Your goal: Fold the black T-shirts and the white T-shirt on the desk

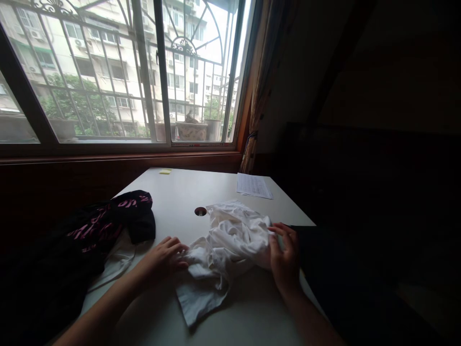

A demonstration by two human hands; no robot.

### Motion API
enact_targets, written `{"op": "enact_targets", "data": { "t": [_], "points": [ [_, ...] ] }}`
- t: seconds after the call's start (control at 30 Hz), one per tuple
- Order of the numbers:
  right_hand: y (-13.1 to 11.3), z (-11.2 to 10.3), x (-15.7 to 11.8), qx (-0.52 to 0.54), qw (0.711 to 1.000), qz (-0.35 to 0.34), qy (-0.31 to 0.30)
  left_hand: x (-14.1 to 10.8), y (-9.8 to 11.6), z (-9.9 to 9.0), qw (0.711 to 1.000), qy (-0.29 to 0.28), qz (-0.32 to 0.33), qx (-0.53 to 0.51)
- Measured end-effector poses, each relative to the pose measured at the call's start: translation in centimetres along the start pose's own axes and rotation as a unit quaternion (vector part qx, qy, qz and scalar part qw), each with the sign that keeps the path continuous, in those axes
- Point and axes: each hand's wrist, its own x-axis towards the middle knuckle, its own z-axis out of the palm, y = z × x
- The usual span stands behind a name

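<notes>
White cloth lies crumpled on the pale table, between the two hands, with many folds in its middle and a flatter flap pointing down toward the near side. At the left, a black garment with pink lettering lies bunched over the table's left side, its lower part fading into shadow. Another pale cloth shows from under it. Next comes the left hand, reaching in from below, palm down, its fingers loosely bent at the left edge of the white cloth; whether they grasp it, I cannot tell. A small yellow slip lies near the table's far edge, below the barred window. Right of that, nearer, a round hole in the tabletop sits just beside the white cloth's upper left part. Farther right, printed sheets lie near the far right edge, and a tied curtain hangs beside the window. The right hand is at the white cloth's right edge, fingers bent and thumb raised toward it; whether they pinch the fabric cannot be told.
</notes>
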Motion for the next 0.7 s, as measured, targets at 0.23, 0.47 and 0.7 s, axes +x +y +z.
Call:
{"op": "enact_targets", "data": {
  "t": [0.23, 0.47, 0.7],
  "points": [
    [-2.8, 1.4, -2.2, -0.034, 0.937, -0.134, -0.322, -0.2, 1.4, -0.2, 0.989, -0.094, -0.007, -0.111],
    [-1.7, 1.4, -1.8, -0.005, 0.945, -0.051, -0.324, -0.4, 1.3, -0.9, 0.988, -0.096, -0.056, -0.11],
    [-2.3, -0.7, -0.3, 0.077, 0.988, 0.083, -0.108, -0.5, 0.9, -0.5, 0.995, -0.062, -0.005, -0.079]
  ]
}}
